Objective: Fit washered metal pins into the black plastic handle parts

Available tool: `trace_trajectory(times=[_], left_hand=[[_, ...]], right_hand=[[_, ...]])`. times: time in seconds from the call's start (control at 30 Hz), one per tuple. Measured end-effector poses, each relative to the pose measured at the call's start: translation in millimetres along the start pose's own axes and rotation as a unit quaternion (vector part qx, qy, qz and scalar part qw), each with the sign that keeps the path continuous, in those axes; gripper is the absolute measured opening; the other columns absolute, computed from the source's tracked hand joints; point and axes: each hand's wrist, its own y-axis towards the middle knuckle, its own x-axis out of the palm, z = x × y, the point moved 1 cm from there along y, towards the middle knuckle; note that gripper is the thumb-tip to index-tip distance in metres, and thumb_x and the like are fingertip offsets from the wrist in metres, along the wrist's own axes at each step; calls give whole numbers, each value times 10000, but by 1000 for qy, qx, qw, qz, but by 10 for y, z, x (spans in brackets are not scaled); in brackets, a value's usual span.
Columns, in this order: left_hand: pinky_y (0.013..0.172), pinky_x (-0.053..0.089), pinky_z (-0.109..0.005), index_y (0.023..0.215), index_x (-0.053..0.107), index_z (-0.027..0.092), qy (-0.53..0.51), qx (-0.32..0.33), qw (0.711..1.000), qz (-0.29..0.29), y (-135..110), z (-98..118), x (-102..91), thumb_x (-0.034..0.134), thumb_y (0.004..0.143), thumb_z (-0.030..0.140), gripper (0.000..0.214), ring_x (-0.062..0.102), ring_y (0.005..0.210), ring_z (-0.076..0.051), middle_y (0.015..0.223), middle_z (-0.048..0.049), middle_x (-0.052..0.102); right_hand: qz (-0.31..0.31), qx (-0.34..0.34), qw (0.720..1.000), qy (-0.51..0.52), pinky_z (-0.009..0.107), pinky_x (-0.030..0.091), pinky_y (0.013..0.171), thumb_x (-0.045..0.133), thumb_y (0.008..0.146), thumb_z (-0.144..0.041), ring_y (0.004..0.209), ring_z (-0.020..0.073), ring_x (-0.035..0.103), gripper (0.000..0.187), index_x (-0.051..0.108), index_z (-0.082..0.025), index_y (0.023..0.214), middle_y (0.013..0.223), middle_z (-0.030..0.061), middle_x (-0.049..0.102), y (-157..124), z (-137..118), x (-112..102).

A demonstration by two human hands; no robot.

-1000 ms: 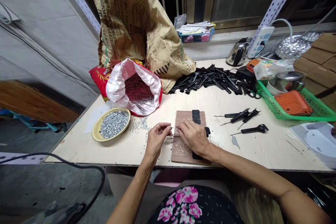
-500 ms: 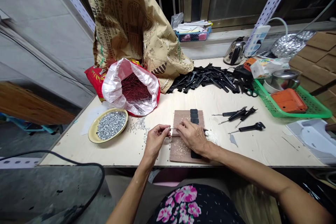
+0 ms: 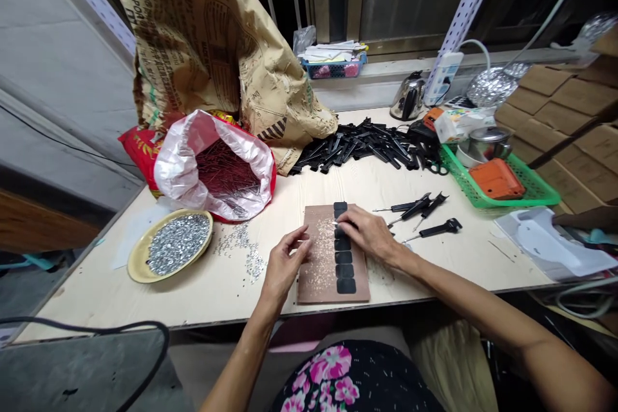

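My left hand (image 3: 281,265) hovers by the left edge of a brown board (image 3: 316,283), its thumb and fingers apart and nothing visible between them. Over the upper right of that board is my right hand (image 3: 369,235), its fingers pressed together near a small pale speck; what they hold is too small to make out. A column of black rounded pads (image 3: 344,270) runs down the board, partly covered by my right hand. Light crumbs are scattered beside it. Several black-handled tools with thin metal shafts (image 3: 437,228) lie to the right.
At left are a yellow bowl of small silvery pieces (image 3: 178,244) and a sack of dark red rods (image 3: 224,170). A pile of black parts (image 3: 362,145) lies behind. A green basket (image 3: 531,196) and white plastic tray (image 3: 545,241) stand at right.
My hands have moved apart; the thin rod between them no longer shows. My right hand has shifted up the board, uncovering more black pads. The view has turned slightly right.
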Motion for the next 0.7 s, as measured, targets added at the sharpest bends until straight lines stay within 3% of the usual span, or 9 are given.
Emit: trace_trajectory(times=[0.1, 0.23, 0.33, 0.47, 0.5, 0.57, 0.63, 0.7], left_hand=[[870, 508, -371, 1199, 585, 203, 129, 89, 988, 3, 0, -39, 109, 531, 847, 398, 406, 601, 1006, -201, 1114, -87, 620], [1080, 325, -477, 1307, 491, 175, 303, 192, 934, -8, -4, -235, 307, 437, 905, 337, 437, 412, 1288, -256, 1353, -128, 500], [1108, 273, -502, 1369, 402, 125, 379, 210, 901, -21, -5, -412, 419, 376, 931, 312, 477, 250, 1383, -270, 1449, -148, 383], [1109, 284, -494, 1371, 390, 98, 423, 218, 879, -18, -2, -520, 467, 335, 944, 293, 473, 238, 1386, -266, 1454, -165, 368], [1109, 284, -492, 1371, 392, 97, 428, 221, 876, -14, -2, -524, 469, 333, 946, 291, 471, 234, 1388, -264, 1455, -166, 366], [1107, 287, -496, 1376, 387, 109, 431, 226, 873, -7, -3, -517, 470, 332, 947, 290, 468, 225, 1390, -261, 1458, -160, 362], [1102, 297, -498, 1381, 383, 125, 429, 231, 873, -3, -5, -508, 470, 332, 948, 288, 465, 231, 1389, -258, 1459, -154, 364], [1096, 309, -496, 1376, 391, 122, 428, 236, 872, -4, -5, -505, 471, 327, 948, 282, 461, 247, 1383, -258, 1449, -159, 379]], right_hand=[[5, 8, 998, -60, 229, 399, 586, 434, 954, -311, 799, 137, 552, 225, 623, -201, 1004, 956, 46, 586, 114, 400, -142], [-6, -27, 995, -97, 237, 390, 604, 458, 944, -328, 867, 160, 533, 218, 640, -208, 960, 924, 45, 593, 245, 716, -126], [-24, -89, 990, -108, 232, 382, 584, 426, 958, -267, 806, 148, 509, 226, 626, -180, 900, 852, 44, 588, 83, 675, 0], [-90, -280, 950, -106, 218, 349, 541, 373, 964, -170, 719, 120, 465, 242, 599, -177, 878, 772, 8, 560, -284, 469, 91], [-94, -301, 943, -106, 216, 349, 544, 376, 961, -167, 724, 118, 464, 236, 597, -178, 879, 769, 3, 556, -311, 449, 76], [-64, -256, 958, -115, 210, 354, 542, 358, 966, -174, 724, 117, 463, 262, 596, -157, 858, 762, 11, 548, -262, 462, 13], [-23, -158, 979, -124, 200, 357, 526, 316, 974, -177, 705, 112, 460, 317, 596, -127, 832, 758, 27, 542, -169, 496, -51], [-38, -165, 978, -119, 191, 359, 515, 300, 972, -154, 690, 103, 459, 326, 597, -131, 838, 755, 19, 541, -144, 474, -73]])
